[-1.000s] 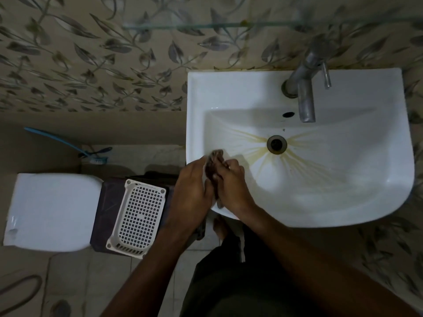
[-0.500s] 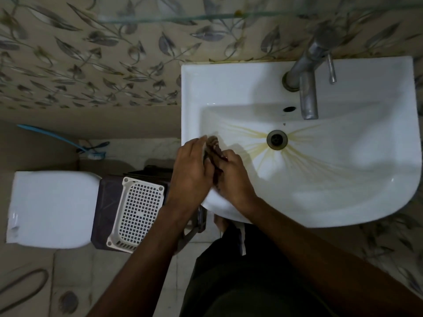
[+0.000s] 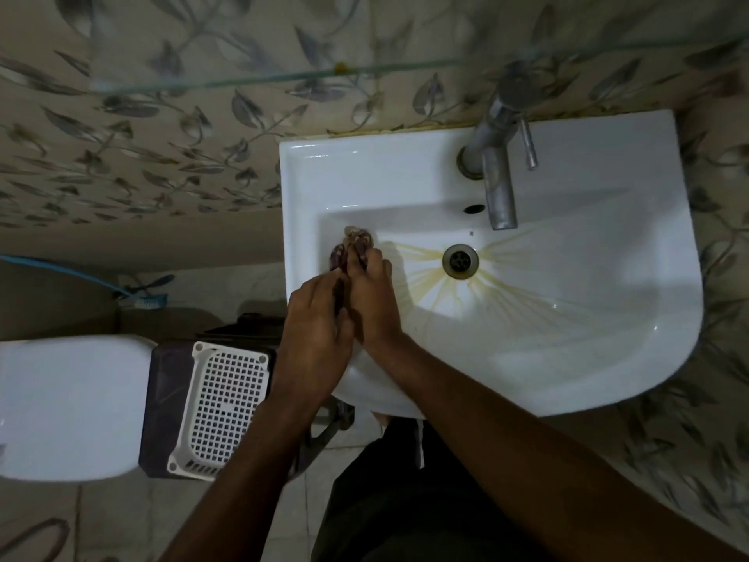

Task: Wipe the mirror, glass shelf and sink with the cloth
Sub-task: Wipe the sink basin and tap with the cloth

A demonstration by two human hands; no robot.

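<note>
A white sink [image 3: 608, 358] hangs on the patterned wall, with yellow-brown streaks fanning out from its drain [image 3: 460, 258]. A small dark patterned cloth [image 3: 353, 242] is bunched at the basin's left inner edge. My left hand [image 3: 314, 338] and my right hand [image 3: 373, 294] are pressed together over the sink's left rim, both closed on the cloth, whose end sticks out beyond my fingertips. The glass shelf [image 3: 283, 77] runs across the wall above the sink. No mirror is in view.
A metal tap [image 3: 496, 172] with a side lever stands at the back of the sink. Left of the sink are a white perforated basket [image 3: 223, 407] on a dark stool, a white toilet lid [image 3: 69, 403], and a blue-handled brush [image 3: 142, 300].
Both hands have slid forward along the sink's left side, carrying the cloth deeper into the basin. The view has shifted slightly.
</note>
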